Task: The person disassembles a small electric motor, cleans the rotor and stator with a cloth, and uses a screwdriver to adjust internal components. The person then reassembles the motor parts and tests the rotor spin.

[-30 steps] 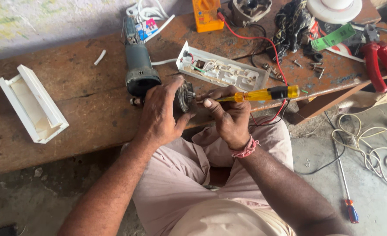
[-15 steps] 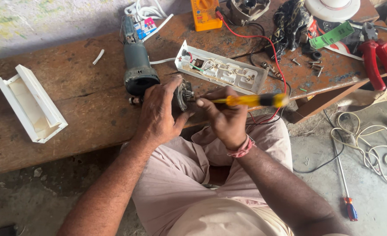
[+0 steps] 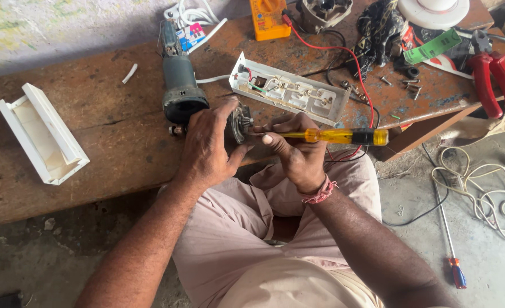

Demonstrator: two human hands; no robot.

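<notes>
My left hand [image 3: 207, 145] grips a small round metal part [image 3: 241, 122] at the front end of a dark green power tool body [image 3: 179, 85] lying on the wooden bench [image 3: 92, 108]. My right hand [image 3: 295, 151] holds a screwdriver with a yellow transparent handle [image 3: 338, 136], lying level, its tip pointing left into the metal part. Both hands meet at the bench's front edge, above my lap.
An opened white socket strip [image 3: 289, 94] with wires lies just behind my right hand. A white plastic cover [image 3: 41, 134] sits at left. An orange multimeter [image 3: 268, 18], red pliers [image 3: 495, 82], loose screws [image 3: 403, 82] and a red wire [image 3: 343, 57] crowd the back right. A cord [image 3: 486, 188] and screwdriver [image 3: 449, 239] lie on the floor.
The screwdriver handle has dropped from a slight upward tilt to level, and my right hand has shifted a little. My left hand stays on the metal part.
</notes>
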